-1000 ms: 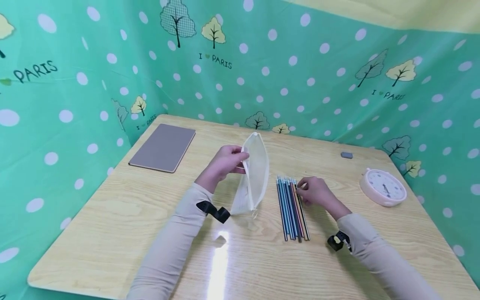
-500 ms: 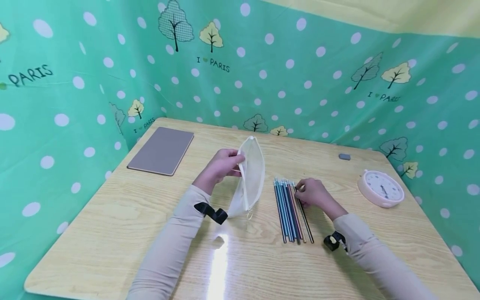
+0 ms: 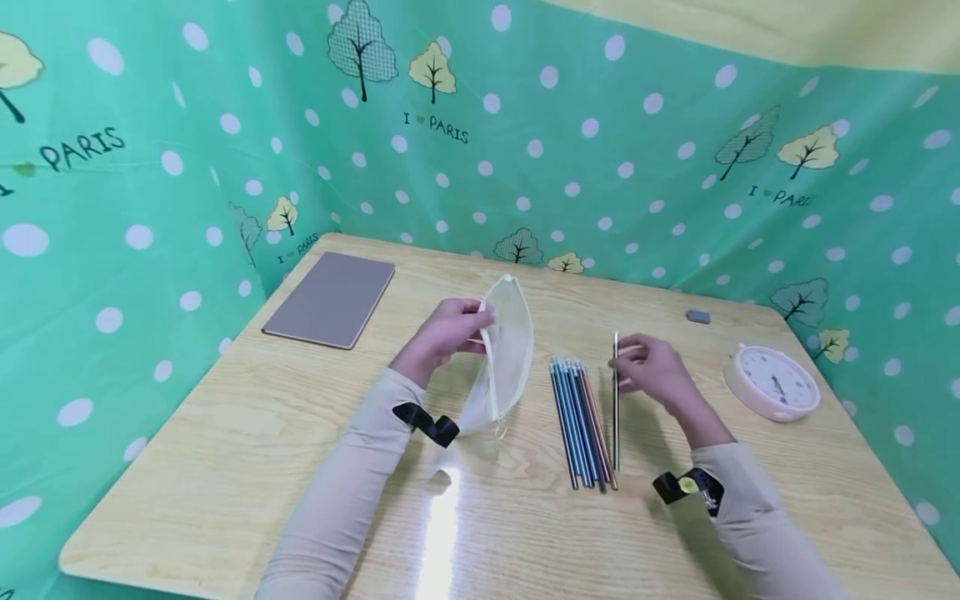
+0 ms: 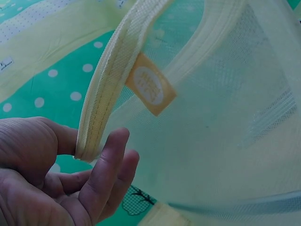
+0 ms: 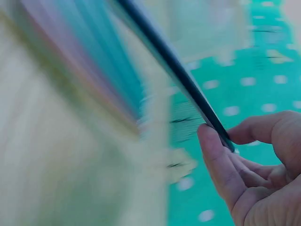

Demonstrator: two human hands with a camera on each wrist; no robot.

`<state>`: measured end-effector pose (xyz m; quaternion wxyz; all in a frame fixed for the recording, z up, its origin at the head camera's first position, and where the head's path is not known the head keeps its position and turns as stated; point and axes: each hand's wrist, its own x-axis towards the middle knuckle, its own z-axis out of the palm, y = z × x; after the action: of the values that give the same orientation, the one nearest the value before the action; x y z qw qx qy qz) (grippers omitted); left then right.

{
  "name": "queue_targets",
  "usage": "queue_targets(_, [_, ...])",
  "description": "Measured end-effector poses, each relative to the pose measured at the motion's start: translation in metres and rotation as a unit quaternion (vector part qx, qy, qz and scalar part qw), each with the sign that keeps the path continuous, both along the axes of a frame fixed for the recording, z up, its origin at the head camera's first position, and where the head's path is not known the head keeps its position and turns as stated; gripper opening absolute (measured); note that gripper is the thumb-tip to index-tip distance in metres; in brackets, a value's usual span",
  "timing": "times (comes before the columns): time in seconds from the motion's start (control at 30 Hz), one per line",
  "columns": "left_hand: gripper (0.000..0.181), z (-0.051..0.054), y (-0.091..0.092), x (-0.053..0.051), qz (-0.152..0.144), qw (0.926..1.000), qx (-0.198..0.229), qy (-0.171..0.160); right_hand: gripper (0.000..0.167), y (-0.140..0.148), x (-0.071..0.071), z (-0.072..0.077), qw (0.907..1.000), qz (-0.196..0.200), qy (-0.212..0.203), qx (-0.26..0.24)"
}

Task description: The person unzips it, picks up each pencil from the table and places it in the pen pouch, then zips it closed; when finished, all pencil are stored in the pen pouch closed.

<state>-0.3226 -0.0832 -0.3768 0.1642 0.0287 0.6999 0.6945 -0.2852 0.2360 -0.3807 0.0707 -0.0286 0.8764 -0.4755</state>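
Observation:
My left hand [image 3: 447,332] pinches the zipper edge of a whitish mesh zip pouch [image 3: 512,342], whose mouth gapes toward the right. An orange label [image 4: 151,84] shows on the pouch's inner edge in the left wrist view. In my right hand [image 3: 654,367] a dark pencil [image 3: 616,417] is pinched near its upper end, between thumb and fingers. It stands apart from a row of several pencils [image 3: 581,429], mostly blue with some reddish ones, lying side by side between the two hands. The right wrist view shows that row blurred behind the held pencil [image 5: 176,70].
A grey-brown notebook [image 3: 330,298] lies at the back left of the wooden table [image 3: 225,467]. On the right are a small grey eraser [image 3: 698,317] and a pale pink round clock [image 3: 772,382]. A green dotted curtain [image 3: 585,167] hangs behind the table.
My right hand has drawn the dark pencil away from the right side of the row and lifted it. The left hand keeps its hold on the pouch, about where it was.

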Motion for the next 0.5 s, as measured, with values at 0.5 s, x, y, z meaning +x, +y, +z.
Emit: queue_targets(0.5, [0.036, 0.001, 0.001, 0.000, -0.004, 1.0000, -0.007, 0.000, 0.061, -0.080, 0.013, 0.042, 0.9131, -0.130, 0.216, -0.320])
